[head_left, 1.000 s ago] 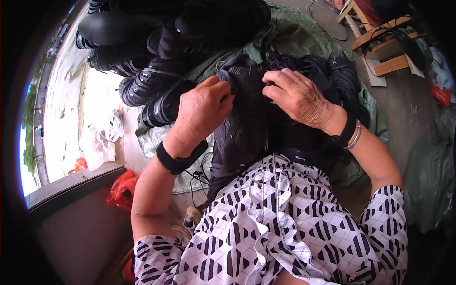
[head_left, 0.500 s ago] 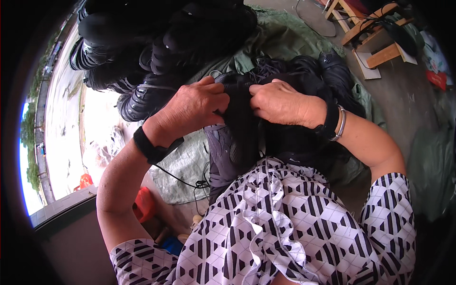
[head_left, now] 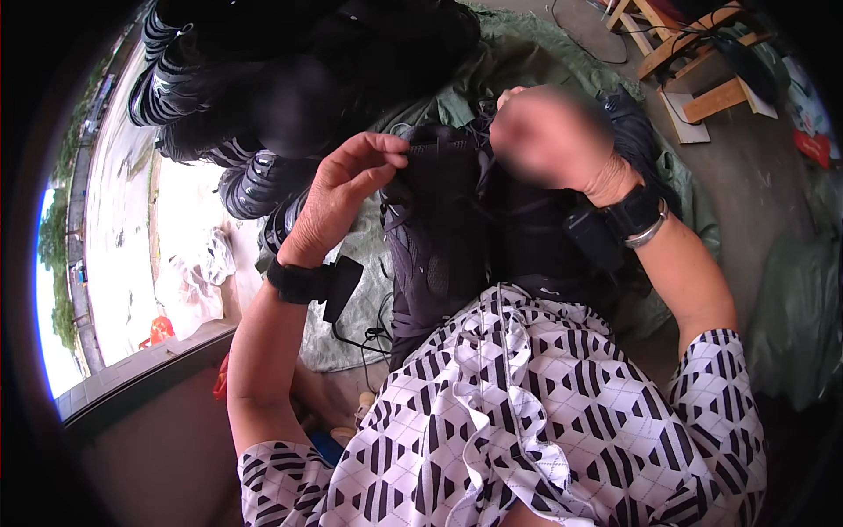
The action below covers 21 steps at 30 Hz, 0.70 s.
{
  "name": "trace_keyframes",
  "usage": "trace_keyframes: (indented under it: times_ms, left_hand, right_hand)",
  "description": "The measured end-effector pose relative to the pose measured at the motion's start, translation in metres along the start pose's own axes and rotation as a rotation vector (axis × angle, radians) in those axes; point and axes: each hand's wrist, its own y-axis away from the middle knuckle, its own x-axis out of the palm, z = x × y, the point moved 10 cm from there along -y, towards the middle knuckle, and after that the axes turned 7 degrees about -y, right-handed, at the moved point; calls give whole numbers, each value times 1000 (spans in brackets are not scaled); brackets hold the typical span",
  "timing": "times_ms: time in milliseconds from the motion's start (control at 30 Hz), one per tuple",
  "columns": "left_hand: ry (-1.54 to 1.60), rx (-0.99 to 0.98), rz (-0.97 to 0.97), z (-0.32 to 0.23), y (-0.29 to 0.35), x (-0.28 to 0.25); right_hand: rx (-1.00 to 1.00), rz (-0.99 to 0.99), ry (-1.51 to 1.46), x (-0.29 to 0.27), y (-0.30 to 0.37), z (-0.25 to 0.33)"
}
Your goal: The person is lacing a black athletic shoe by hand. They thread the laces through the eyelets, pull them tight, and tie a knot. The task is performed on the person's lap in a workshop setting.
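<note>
A black shoe upper (head_left: 439,198) with mesh panels lies lengthwise over my lap. At its far left edge, the fingertips of my left hand (head_left: 347,189) pinch the rim. My right hand (head_left: 553,140) is raised just to the right of that rim, over more dark uppers. Blur covers it, so its fingers and anything in them cannot be made out. Each wrist has a black strap; a small black box (head_left: 344,285) sits at the left one, with a cable hanging down. A metal bangle (head_left: 648,234) is on the right wrist.
Stacks of black shoe uppers (head_left: 255,180) rise at the far left. A green woven sheet (head_left: 527,53) lies beneath and behind them. Wooden stools (head_left: 716,98) stand at the far right. A low wall edge (head_left: 149,364) runs along the left, with a white plastic bag (head_left: 189,294) beyond.
My right hand has let go of the upper's rim and moved up and right. My left hand has shifted slightly left, its grip now at the rim's left edge.
</note>
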Motion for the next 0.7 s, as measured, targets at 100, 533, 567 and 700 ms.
trace_keyframes:
  times_ms: [100,533,567,700]
  left_hand:
    - [-16,50,-49,1,-3,-6]
    - [-1343,384,4,-31,1,78]
    - [-1325,347,30,-27,-2,78]
    - [-1240,270,64,-25,-7,69]
  right_hand:
    - [-7,97,722,7,14,-20]
    - [-1024,132,1751,71,64,-25]
    - [-1025,137,1756,72,65,-25]
    - [-959,206,1766,75,63,-26]
